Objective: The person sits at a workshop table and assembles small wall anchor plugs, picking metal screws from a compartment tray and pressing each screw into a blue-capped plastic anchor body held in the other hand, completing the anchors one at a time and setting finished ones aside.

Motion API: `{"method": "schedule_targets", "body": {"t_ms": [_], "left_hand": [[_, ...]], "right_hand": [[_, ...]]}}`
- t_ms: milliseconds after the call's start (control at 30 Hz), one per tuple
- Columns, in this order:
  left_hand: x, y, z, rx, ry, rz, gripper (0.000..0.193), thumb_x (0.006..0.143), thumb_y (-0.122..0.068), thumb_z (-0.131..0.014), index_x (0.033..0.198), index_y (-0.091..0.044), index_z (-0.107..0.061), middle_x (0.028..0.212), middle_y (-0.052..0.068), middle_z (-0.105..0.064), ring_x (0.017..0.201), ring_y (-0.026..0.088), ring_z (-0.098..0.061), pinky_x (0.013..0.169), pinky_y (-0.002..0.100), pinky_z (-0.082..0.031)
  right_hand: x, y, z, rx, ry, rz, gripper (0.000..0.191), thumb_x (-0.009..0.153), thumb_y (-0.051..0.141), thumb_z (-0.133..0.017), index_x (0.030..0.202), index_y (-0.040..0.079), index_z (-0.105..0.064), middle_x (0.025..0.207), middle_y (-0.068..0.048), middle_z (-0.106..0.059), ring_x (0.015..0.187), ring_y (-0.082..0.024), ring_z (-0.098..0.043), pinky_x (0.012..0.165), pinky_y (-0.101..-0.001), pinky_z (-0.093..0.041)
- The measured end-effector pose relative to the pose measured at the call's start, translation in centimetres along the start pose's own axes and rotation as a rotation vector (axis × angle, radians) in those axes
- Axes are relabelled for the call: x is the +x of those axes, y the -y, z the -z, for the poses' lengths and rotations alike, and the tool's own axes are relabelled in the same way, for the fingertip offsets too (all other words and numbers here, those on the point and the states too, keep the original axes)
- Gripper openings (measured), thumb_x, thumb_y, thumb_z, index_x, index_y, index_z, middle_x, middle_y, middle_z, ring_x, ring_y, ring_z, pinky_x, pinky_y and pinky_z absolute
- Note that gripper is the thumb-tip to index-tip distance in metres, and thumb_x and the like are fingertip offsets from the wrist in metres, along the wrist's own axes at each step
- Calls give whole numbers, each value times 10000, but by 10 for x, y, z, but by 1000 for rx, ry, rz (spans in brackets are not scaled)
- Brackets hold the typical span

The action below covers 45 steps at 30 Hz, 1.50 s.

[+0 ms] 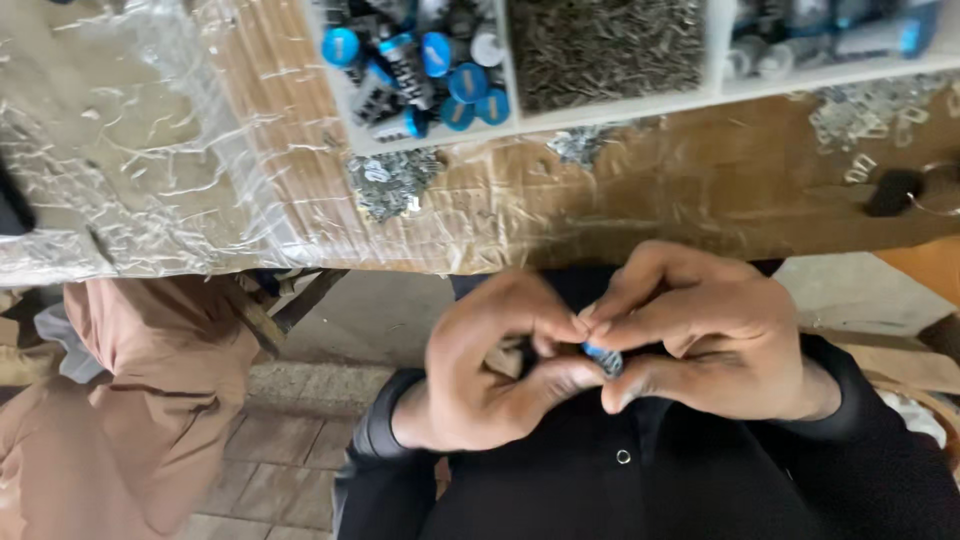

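Behind your hands, the table (620, 200) has a tray (610, 105) of parts. Your left hand (490, 365) and right hand (700, 340) both pinch a small blue part (603, 358) over your lap; you seem to be fitting it together, so press gently

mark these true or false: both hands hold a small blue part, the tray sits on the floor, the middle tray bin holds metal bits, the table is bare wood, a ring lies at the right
1. Both hands, left hand and right hand, pinch a small blue part: true.
2. The tray sits on the floor: false, it is on the table.
3. The middle bin holds metal bits: true.
4. The table is bare wood: false, clear plastic film covers it.
5. A ring lies at the right: true.
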<state>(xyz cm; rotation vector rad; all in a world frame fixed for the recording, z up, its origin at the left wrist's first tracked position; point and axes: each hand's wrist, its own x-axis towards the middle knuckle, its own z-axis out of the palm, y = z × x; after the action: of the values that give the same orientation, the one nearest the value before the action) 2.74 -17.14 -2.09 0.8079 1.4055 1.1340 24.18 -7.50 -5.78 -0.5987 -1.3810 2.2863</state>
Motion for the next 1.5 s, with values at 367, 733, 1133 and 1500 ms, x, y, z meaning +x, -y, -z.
{"method": "schedule_targets", "body": {"t_ms": [367,733,1133,1500], "left_hand": [[8,2,21,1178,-156,-340,421,872,-220,-909,1224,-54,-748,1086,81,-609,977,261,-573,894,424,-470],[8,27,-3,433,-332,-446,185,815,2,-659,959,-23,-546,888,38,-718,824,182,-654,756,336,-551],[46,-14,-33,535,348,-609,263,844,-126,-904,1074,-77,-786,913,41,-659,810,215,-612,710,363,-471],[9,-4,5,1137,-222,-304,437,879,-207,-829,1259,-46,-688,1025,85,-629,938,259,-575,832,396,-503]], "right_hand": [[10,13,-7,246,-49,51,352,896,-91,-827,1216,-33,-694,1290,-156,-613,1062,-193,-754,868,-286,-728],[-17,-1,10,227,-210,198,359,923,-19,-817,1248,-20,-664,1276,-176,-644,970,-159,-760,822,-253,-722],[-29,18,20,-144,-254,82,330,855,26,-852,1154,-17,-718,1193,-136,-635,953,-129,-737,712,-192,-655],[5,8,-3,58,-127,76,348,832,28,-867,1131,-34,-701,1182,-133,-644,913,-132,-745,764,-261,-722]]}}
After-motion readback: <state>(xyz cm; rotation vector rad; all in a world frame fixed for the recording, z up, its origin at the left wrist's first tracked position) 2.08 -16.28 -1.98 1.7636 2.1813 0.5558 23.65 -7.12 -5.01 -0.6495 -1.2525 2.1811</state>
